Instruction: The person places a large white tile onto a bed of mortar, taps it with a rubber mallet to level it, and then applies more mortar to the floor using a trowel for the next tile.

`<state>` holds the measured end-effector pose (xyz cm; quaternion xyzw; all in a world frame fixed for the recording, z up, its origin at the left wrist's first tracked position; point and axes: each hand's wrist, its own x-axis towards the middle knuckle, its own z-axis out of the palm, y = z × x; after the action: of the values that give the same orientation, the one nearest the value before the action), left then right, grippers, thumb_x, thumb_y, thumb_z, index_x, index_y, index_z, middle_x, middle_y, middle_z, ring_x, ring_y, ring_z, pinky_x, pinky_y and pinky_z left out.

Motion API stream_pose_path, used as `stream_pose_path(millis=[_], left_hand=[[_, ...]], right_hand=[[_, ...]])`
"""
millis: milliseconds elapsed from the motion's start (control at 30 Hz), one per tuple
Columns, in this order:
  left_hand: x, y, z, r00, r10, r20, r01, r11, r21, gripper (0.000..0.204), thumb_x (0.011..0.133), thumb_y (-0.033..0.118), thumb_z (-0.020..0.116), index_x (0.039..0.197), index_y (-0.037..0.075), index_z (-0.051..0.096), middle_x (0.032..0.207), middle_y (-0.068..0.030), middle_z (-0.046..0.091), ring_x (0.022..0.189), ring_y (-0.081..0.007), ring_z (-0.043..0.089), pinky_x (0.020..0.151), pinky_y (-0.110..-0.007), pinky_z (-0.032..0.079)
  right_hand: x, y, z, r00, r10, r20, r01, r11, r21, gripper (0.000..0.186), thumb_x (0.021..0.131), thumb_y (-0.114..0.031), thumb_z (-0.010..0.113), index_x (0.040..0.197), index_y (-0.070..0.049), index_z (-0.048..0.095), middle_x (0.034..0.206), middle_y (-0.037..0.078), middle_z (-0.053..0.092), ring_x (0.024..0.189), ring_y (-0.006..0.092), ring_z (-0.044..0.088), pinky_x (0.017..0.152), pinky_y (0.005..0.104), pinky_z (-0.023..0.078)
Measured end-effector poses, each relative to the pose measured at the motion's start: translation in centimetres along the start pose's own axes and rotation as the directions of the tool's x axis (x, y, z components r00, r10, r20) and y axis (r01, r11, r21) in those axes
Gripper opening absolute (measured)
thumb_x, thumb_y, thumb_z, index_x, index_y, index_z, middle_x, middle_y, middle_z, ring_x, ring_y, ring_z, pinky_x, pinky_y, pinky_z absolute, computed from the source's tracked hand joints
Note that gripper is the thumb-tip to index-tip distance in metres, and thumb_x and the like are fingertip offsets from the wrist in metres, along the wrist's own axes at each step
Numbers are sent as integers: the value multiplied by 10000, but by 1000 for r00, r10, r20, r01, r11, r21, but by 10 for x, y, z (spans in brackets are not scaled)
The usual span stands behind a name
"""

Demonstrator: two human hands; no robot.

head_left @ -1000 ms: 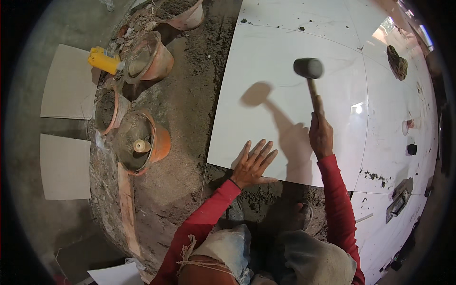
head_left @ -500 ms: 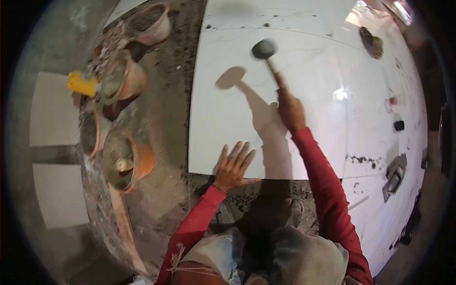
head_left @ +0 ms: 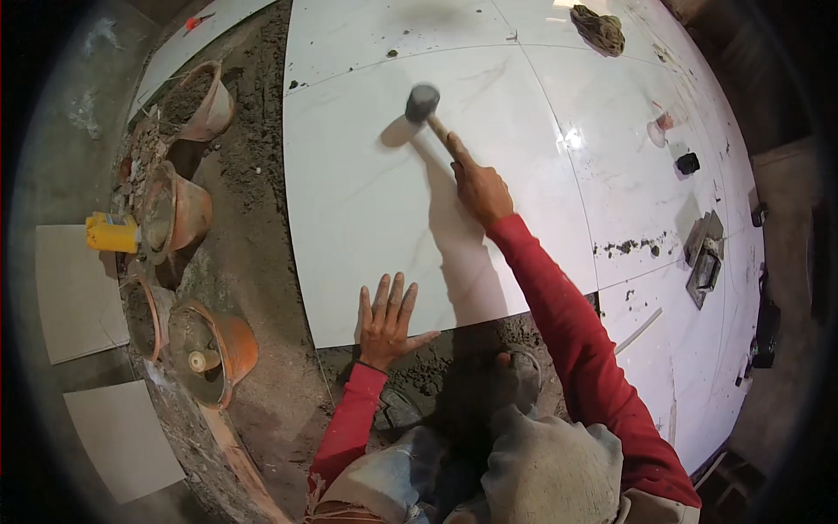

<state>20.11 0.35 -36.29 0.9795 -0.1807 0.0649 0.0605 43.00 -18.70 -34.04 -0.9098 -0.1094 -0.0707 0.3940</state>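
Observation:
My right hand (head_left: 483, 190) grips the wooden handle of a rubber mallet (head_left: 422, 102). The mallet's black head hangs just over a large white marble-look floor tile (head_left: 367, 201), its shadow close beside it. My left hand (head_left: 387, 321) lies with fingers spread on the tile's near edge, the thumb reaching out to the right along that edge. Dark wet mortar (head_left: 419, 371) shows just in front of the tile, between it and my knees.
Several orange buckets (head_left: 234, 349) stand along the left, one beside a yellow container (head_left: 112, 233). Laid tiles continue rightward, carrying a metal trowel (head_left: 704, 262), a black block (head_left: 687, 163) and a crumpled rag (head_left: 598, 31). Loose tiles (head_left: 122, 441) lie at far left.
The mallet has come down toward the tile, its head now nearer to its shadow. My left hand stays spread on the tile edge. The whole view has turned and shifted.

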Motion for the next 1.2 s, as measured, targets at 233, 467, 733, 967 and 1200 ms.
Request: stream_pose_path(millis=[233, 467, 733, 967, 1200], left_hand=[[2, 5, 1, 997, -9, 77, 9, 1000, 1, 894, 758, 704, 543, 1362, 53, 440, 1447, -173, 377, 1357, -354, 325, 1080, -599, 227], [4, 10, 3, 999, 11, 53, -12, 1000, 17, 898, 752, 652, 593, 1395, 57, 396, 1460, -167, 359, 1375, -349, 289, 1093, -586, 204], [-4, 8, 8, 999, 14, 30, -14, 1000, -8, 858, 709, 616, 666, 1298, 20, 484, 1418, -189, 410, 1360, -364, 316, 1073, -606, 232], [-5, 1, 22, 989, 66, -134, -78, 993, -87, 690, 683, 661, 671, 832, -11, 628, 927, -189, 630, 921, -354, 615, 967, -565, 380], [-12, -5, 15, 964, -4, -266, -23, 995, -98, 743, 722, 737, 541, 639, 5, 635, 680, -198, 560, 975, -388, 597, 1010, -667, 287]], right_hand=[[-13, 9, 3, 963, 167, 210, -113, 963, -244, 608, 931, -206, 506, 1460, -297, 219, 740, 194, 629, 604, 387, 593, 543, 511, 444], [-31, -16, 11, 987, -6, 159, 16, 998, -61, 569, 946, -234, 481, 1451, -303, 228, 712, 147, 606, 565, 348, 579, 509, 480, 450], [-56, -40, 24, 971, -79, 226, 95, 994, -61, 590, 928, -196, 483, 1455, -308, 244, 699, 136, 602, 535, 300, 589, 456, 422, 465], [-66, -35, 60, 913, -90, 398, 202, 947, -250, 408, 874, -156, 509, 1282, -169, 499, 823, 153, 646, 693, 337, 632, 590, 464, 511], [-79, -58, 67, 875, -298, 382, 365, 924, -116, 428, 932, -235, 487, 1354, -257, 419, 737, 138, 630, 613, 356, 617, 529, 481, 481]])
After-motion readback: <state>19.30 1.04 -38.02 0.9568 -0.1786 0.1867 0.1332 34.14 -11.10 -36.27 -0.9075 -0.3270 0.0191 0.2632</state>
